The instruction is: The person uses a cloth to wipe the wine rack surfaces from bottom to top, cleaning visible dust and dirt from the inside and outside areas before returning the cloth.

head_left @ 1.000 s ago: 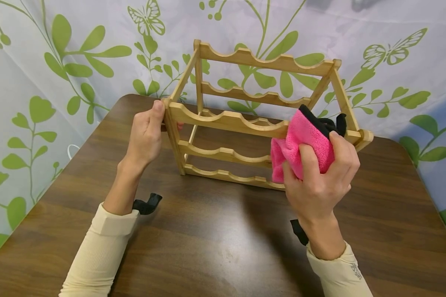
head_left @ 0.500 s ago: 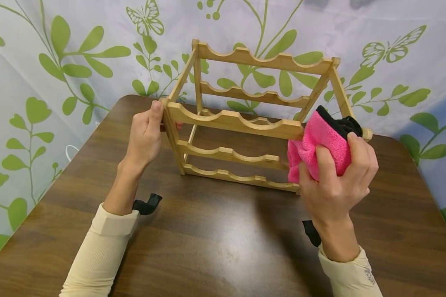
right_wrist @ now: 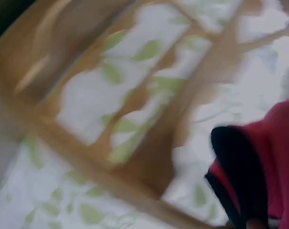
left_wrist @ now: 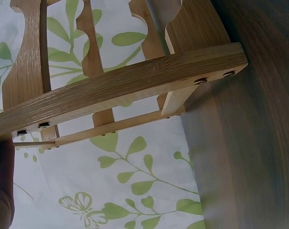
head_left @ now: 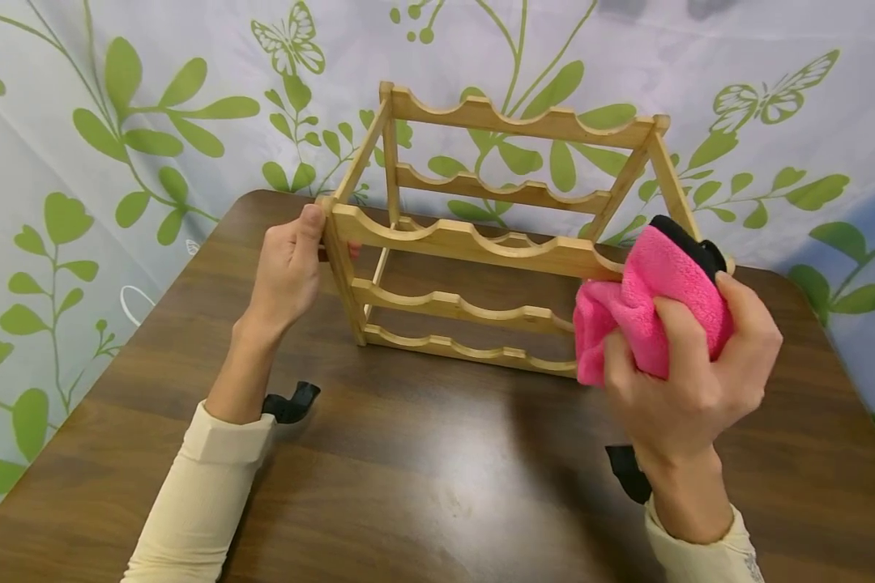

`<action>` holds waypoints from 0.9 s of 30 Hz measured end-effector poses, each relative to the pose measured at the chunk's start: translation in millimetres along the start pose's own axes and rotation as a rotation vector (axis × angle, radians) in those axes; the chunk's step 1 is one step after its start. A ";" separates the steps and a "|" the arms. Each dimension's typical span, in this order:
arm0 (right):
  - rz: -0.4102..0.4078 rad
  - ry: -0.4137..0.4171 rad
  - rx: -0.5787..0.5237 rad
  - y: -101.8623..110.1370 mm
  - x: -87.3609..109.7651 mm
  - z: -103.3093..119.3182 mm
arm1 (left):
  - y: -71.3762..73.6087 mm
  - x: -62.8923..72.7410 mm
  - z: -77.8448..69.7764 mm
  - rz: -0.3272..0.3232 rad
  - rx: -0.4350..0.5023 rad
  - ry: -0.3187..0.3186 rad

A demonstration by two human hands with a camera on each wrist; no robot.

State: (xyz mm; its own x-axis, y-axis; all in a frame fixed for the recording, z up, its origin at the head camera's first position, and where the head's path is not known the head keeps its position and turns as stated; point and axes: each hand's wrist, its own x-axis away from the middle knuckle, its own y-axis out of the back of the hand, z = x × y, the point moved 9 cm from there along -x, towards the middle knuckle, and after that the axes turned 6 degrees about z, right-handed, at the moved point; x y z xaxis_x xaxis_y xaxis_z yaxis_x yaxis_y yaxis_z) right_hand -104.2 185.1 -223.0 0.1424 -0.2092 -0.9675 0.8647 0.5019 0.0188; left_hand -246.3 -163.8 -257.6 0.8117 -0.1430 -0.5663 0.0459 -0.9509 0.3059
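A light wooden rack with scalloped crossbars stands on the table, seen from its front. My left hand grips its front left post near the top, thumb on the near side and fingertips showing behind the post. In the left wrist view the post runs slantwise, with dark screw heads along it. Bunched in my right hand is a pink cloth with a black edge. The cloth overlaps the right end of the front crossbars and hides the front right post. The right wrist view is blurred, with the cloth at its right side.
The brown wooden table has rounded far corners. Behind it hangs a white curtain with green leaves and butterflies. A thin white cable loops at the left edge. Black straps hang at both wrists.
My right hand has moved right and a little toward me with the pink cloth, along the front of the rack. My left hand and the rack stay in place.
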 end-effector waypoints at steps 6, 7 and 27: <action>-0.033 0.102 -0.318 0.4 9.3 37.5 | 2.5 1.7 0.0 -0.008 0.017 0.004; -0.035 0.148 -0.364 -2.7 13.9 47.4 | 2.5 1.6 -0.1 -0.008 0.019 0.006; 0.610 0.293 -0.151 -138.3 89.3 117.4 | 0.7 0.6 -3.0 0.017 -0.022 -0.032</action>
State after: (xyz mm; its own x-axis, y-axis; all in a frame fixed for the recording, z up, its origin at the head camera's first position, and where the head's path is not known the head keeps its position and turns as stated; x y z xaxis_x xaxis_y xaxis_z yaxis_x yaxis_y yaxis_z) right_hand -154.5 -1.5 -282.4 0.4274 0.3720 -0.8240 0.5920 0.5736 0.5661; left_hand -244.0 -163.7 -255.4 0.7935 -0.1677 -0.5851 0.0456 -0.9422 0.3319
